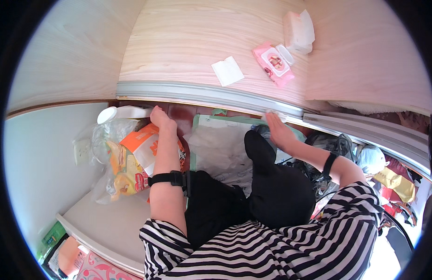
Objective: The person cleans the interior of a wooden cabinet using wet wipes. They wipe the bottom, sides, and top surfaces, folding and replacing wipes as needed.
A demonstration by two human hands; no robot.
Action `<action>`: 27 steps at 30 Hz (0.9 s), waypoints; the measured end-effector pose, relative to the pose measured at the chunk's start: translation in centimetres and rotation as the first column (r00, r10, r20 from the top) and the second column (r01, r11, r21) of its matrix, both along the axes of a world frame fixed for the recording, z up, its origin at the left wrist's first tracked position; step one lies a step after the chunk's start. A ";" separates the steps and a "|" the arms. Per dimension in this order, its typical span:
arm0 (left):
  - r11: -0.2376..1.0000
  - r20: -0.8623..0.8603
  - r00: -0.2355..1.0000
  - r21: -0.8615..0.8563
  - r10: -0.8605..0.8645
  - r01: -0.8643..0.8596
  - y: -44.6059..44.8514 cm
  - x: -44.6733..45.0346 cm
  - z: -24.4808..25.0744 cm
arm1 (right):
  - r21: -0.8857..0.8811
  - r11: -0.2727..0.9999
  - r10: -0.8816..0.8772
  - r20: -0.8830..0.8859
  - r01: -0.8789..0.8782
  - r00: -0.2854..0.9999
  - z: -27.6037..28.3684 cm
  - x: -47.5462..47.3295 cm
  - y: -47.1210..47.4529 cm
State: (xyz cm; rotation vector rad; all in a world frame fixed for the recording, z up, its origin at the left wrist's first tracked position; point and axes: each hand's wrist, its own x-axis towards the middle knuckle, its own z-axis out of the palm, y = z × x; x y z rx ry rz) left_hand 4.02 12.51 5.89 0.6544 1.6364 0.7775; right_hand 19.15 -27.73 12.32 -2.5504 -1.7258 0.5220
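Note:
My right hand (279, 132) presses a white wipe (282, 117) against the metal sliding-door track (216, 98) along the front edge of a wooden cabinet floor. Bent fingers hide part of the wipe. My left hand (161, 118) is near the track's left part, beside a white bottle (132, 112); whether it holds anything cannot be told. On the cabinet floor (181, 45) lie a folded white tissue (227, 71) and a pink wipes pack (273, 63) with its lid up. A tissue pack (298, 32) stands behind them by the right panel.
An orange and white bag (142, 140) and a yellow food bag (132, 176) lie below my left hand. A green-edged white board with clear plastic (219, 143) lies before my knees. Dark plastic bags (328, 147) and a white bag (372, 159) are at the right.

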 end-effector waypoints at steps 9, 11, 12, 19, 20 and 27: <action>0.995 0.003 1.000 0.092 -0.030 0.030 -0.7 0.9 -1.5 | -0.031 0.995 -0.096 0.029 0.097 0.995 1.5 0.6 -4.5; 0.995 0.006 1.000 0.092 -0.025 0.024 -0.7 1.0 -1.6 | 0.022 0.995 -0.097 -0.035 0.098 0.995 1.3 0.2 -3.2; 0.995 0.009 1.000 0.096 -0.019 0.018 -0.6 1.0 -1.6 | 0.070 0.993 -0.094 -0.051 0.097 0.994 1.2 0.0 -2.4; 0.992 -0.037 0.999 0.125 -0.024 0.029 -0.8 0.8 -0.9 | 0.057 0.998 -0.033 0.045 0.031 0.998 0.3 -1.8 3.8; 0.991 -0.015 0.999 0.126 -0.035 0.036 -0.9 0.8 -0.8 | 0.144 0.989 -0.041 0.007 0.039 0.999 0.2 -2.1 4.7; 0.991 0.008 0.995 0.095 -0.098 0.096 -1.3 0.5 1.2 | 0.111 0.994 0.017 0.029 -0.020 0.999 0.7 -4.5 12.1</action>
